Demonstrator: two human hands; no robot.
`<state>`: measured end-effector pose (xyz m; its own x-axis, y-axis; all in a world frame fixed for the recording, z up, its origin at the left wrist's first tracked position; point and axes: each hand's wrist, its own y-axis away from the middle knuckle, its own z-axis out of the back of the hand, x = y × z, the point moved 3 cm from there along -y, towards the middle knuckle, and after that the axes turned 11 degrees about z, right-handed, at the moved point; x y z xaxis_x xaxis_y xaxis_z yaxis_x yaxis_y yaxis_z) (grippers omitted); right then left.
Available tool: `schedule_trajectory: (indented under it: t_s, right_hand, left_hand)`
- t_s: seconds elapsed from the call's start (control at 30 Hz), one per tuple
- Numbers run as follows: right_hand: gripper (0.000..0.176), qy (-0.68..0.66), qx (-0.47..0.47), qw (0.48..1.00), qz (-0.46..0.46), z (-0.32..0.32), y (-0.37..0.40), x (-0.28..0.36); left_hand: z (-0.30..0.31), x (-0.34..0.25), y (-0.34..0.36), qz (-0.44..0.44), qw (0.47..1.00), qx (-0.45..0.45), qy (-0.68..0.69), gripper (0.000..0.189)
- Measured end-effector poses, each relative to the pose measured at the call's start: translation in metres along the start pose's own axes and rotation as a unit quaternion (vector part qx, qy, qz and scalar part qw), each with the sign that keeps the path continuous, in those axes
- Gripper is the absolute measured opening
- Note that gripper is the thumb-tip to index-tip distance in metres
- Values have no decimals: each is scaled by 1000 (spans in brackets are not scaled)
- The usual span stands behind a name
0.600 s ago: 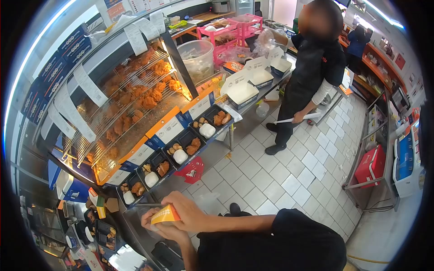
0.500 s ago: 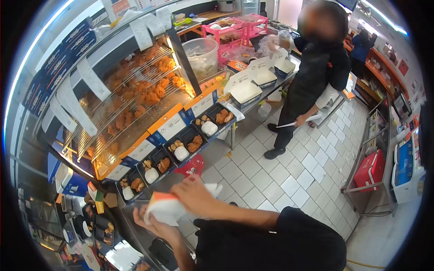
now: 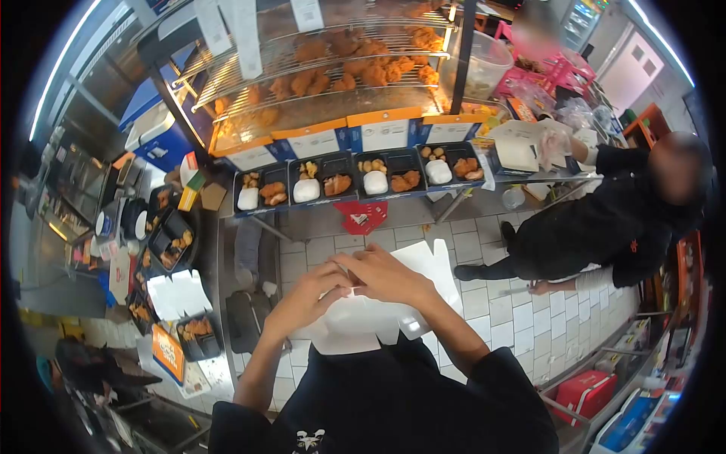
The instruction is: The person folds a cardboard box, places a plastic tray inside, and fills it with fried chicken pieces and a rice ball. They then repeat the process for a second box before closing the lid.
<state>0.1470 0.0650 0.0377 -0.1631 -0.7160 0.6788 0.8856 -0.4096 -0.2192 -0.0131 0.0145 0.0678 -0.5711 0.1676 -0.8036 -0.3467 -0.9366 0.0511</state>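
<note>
Both hands meet over a white flat carton sheet [image 3: 423, 265], close to the body. My left hand [image 3: 306, 291] comes from the left with its fingers bent at a fold of the carton. From the right, my right hand [image 3: 382, 276] curls its fingers over the same spot, touching the left one. The carton spreads below and to the right of the hands. Beyond them, a row of black trays [image 3: 353, 173] on the counter holds fried chicken, small round pieces and white round portions.
A heated display [image 3: 318, 113] of fried chicken stands behind the trays. To the right, a co-worker in black [image 3: 597, 219] reaches toward an open white box [image 3: 517, 154]. At left are filled black trays [image 3: 198, 337] and an orange box [image 3: 168, 352]. Red papers [image 3: 361, 217] hang below the counter.
The view has turned left to face the display squarely. The carton, earlier held folded with its orange side showing, now lies opened out, white side up, and both hands have come together on it.
</note>
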Motion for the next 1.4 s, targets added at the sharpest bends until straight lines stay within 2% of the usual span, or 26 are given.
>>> schedule_trajectory:
  t_s: [0.03,0.07,0.1,0.17,0.23,0.27,0.3,0.33,0.37,0.4,0.5,0.53,0.63,0.67,0.77,0.83,0.87,0.9,0.93,0.97,1.03,1.13,1.23,1.37,1.4]
  right_hand:
    - [68,49,-34,998,5,-3,1,-2]
    - [67,96,-70,993,8,-5,2,-1]
    - [67,144,-107,984,10,-2,1,7]
    - [55,297,-303,904,63,24,-4,42]
    - [55,225,-435,871,51,2,13,32]
    - [65,100,-399,911,33,-9,14,18]
    - [67,-109,-422,900,-8,-12,9,14]
    - [69,-312,-426,847,-52,-19,1,13]
    - [72,-500,-413,756,-94,-28,-8,13]
    - [75,-572,-431,698,-9,-31,-18,10]
    - [60,-562,-482,668,-73,-28,-27,2]
    - [44,-537,-475,691,-94,-28,-26,-2]
    - [33,-444,-470,758,-91,-33,-23,-10]
    - [33,-437,-500,744,-68,-38,-25,-16]
    - [37,-421,-498,746,-130,-31,-22,-13]
    - [36,-277,-464,826,-160,-29,-18,-14]
    - [35,-202,-442,857,-174,-33,-16,-16]
    - [44,-145,-421,883,-146,-59,-13,-37]
    - [49,-391,-433,808,-76,-91,-1,-50]
    - [53,-331,-404,851,-62,-94,2,-51]
    - [62,-200,-352,914,-28,-101,7,-52]
    - [60,-203,-391,897,-28,-115,20,-68]
    - [62,-183,-423,887,-43,-102,33,-69]
    - [65,-127,-442,886,-49,-67,37,-53]
    - [66,-108,-445,888,-45,-61,37,-49]
  left_hand:
    - [0,6,1,9,998,43,51,7]
    - [6,10,0,4,998,44,50,7]
    - [12,15,-2,17,999,-37,27,8]
    - [22,27,0,42,980,-196,-20,9]
    - [29,27,2,2,931,-359,-65,14]
    - [31,25,4,-19,895,-436,-89,16]
    - [28,20,2,-69,893,-424,-136,19]
    - [23,14,2,-117,887,-408,-181,22]
    - [17,9,1,-168,877,-391,-223,25]
    - [9,13,-1,-187,880,-361,-245,30]
    - [-6,21,-4,-192,891,-329,-249,28]
    - [-9,26,-5,-179,892,-334,-247,24]
    - [-8,31,-5,-159,886,-354,-255,23]
    - [-9,31,-4,-162,888,-350,-251,23]
    - [-11,28,-5,-180,884,-349,-253,19]
    - [-11,28,-9,-64,920,-386,-33,14]
    - [-13,28,-10,-4,915,-396,78,12]
    - [-15,29,-12,32,905,-392,163,11]
    - [-17,30,-15,67,887,-383,247,10]
    - [-19,31,-19,99,862,-371,330,10]
    - [-19,28,-25,69,864,-385,317,12]
    - [-12,19,-29,50,891,-366,264,12]
    - [0,-1,-26,-2,933,-356,63,12]
    - [6,-1,-20,-12,961,-271,54,22]
    - [6,2,-20,-38,961,-269,50,24]
